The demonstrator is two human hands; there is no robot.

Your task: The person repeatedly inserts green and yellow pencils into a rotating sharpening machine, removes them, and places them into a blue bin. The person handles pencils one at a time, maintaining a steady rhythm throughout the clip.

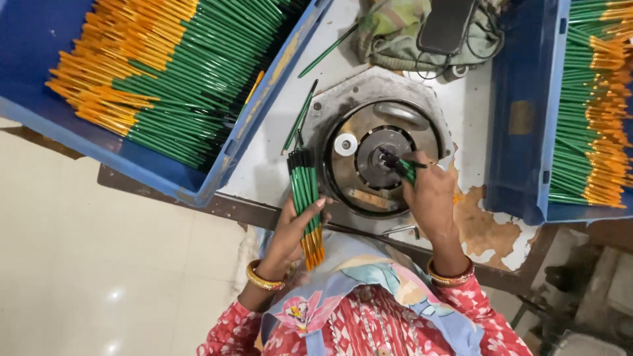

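**Green pens at the round machine: mind the bundle and the single pen**

Green pens with orange ends are what your hands are on. Your left hand (290, 231) is closed around a bundle of pens (305, 198), dark tips pointing away from you and orange ends toward your body, held just beside the near-left edge of the round metal machine (379, 155). Your right hand (432, 194) has its fingers pinched narrow on a single green pen (403, 168), whose dark tip lies at the hub in the middle of the machine.

The bundle looks the likelier trouble. Your grip sits low on it, and the upper part fans slightly; if your fingers slacken, pens could slide out onto the white worktop (277, 165) or over its edge to the floor. The pen at the hub could go in crooked if your pinch lets it tilt, and your fingertips are close to the hub, so a slip might carry them onto it. I cannot tell whether the hub is turning.

A few loose pens (300, 118) already lie on the worktop near the machine, where your left wrist could knock them. Full blue crates stand on the left (39, 26) and right (521, 118), and a bag with a dark phone (448, 26) and cable lies beyond the machine.
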